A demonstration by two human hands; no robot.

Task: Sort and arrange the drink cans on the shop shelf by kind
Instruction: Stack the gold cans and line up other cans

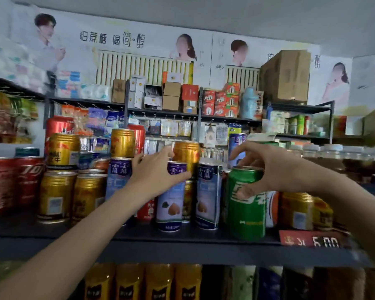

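Note:
A dark shelf board (52,231) carries mixed drink cans. My left hand (154,175) curls round the top of a blue-and-white can (170,204) at the middle front, thumb across its front. More blue-and-white cans (208,198) flank it. Behind it a gold can (186,153) is stacked on others. My right hand (268,169) holds the top of a green can (246,215) at the shelf's front edge, thumb on the label and fingers arched over the lid. Gold cans (56,195) stand to the left, with red cola cans (9,182) at the far left.
More gold cans (297,211) stand right of the green can, above a red price tag (312,240) on the shelf lip. The shelf below holds a row of yellow cans (158,282). Behind are racks of boxes (171,96) and hanging goods.

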